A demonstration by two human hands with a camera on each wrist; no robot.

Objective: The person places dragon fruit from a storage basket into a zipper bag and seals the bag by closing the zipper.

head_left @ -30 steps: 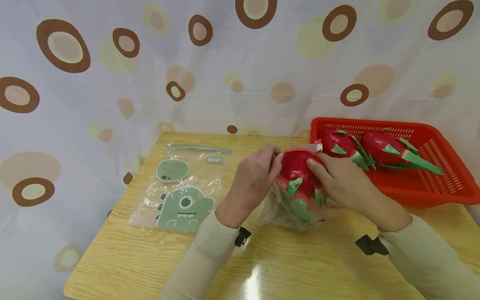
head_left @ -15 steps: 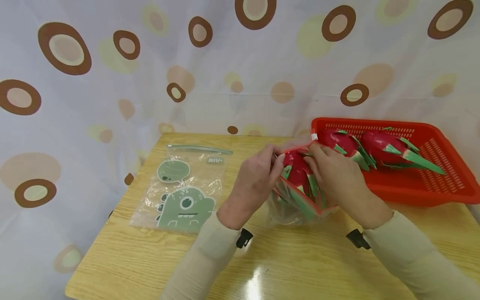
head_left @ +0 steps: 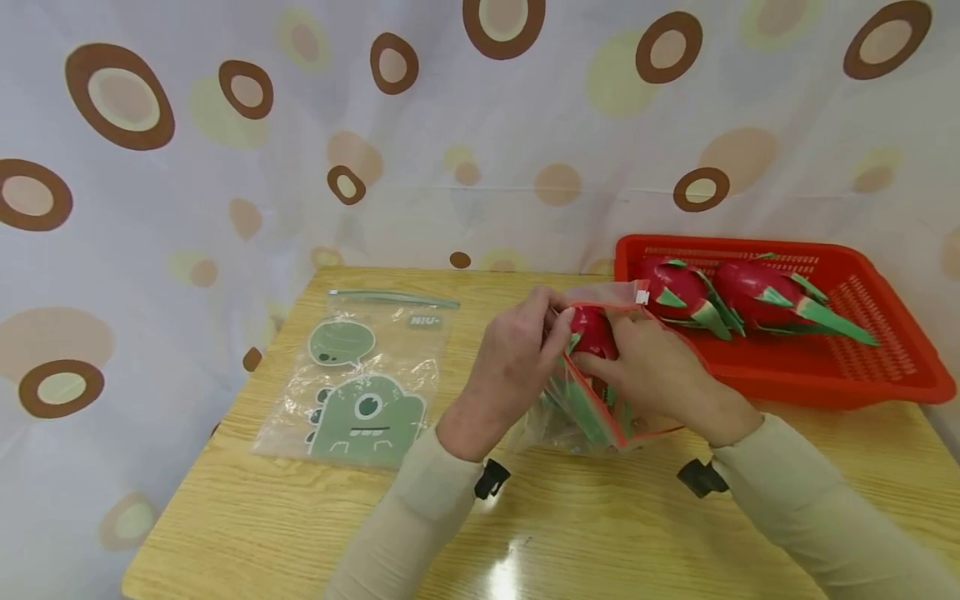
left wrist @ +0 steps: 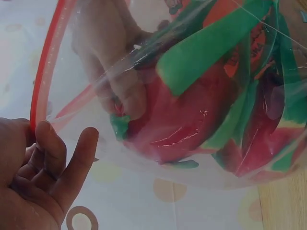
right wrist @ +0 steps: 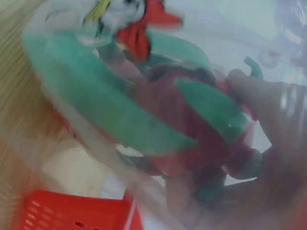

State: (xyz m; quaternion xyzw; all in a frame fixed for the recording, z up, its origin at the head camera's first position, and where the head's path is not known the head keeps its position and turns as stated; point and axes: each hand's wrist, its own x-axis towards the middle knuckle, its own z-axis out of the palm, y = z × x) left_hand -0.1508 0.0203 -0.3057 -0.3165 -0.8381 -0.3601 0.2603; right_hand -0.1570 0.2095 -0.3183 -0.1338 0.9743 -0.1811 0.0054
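A clear zip bag (head_left: 551, 429) with a red zip edge (left wrist: 44, 67) stands on the table with its mouth open. My left hand (head_left: 513, 358) pinches the zip edge on the left side. Reaching inside the mouth, my right hand (head_left: 656, 362) holds a red dragon fruit (head_left: 594, 332) with green leaf tips. Through the film in the right wrist view, thumb and fingers sit around that fruit. The left wrist view shows a second red-and-green fruit (left wrist: 261, 127) beside it in the bag. Part of the held fruit is hidden by my hands.
A red plastic basket (head_left: 825, 375) at the right holds two more dragon fruits (head_left: 757, 292). Flat on the left of the wooden table (head_left: 247, 517) lies another clear zip bag (head_left: 367, 417) with a green monster print. A patterned curtain (head_left: 420, 225) hangs behind the table.
My right hand has moved left and deeper into the bag, lowering the dragon fruit inside. My left hand keeps its hold on the bag's edge.
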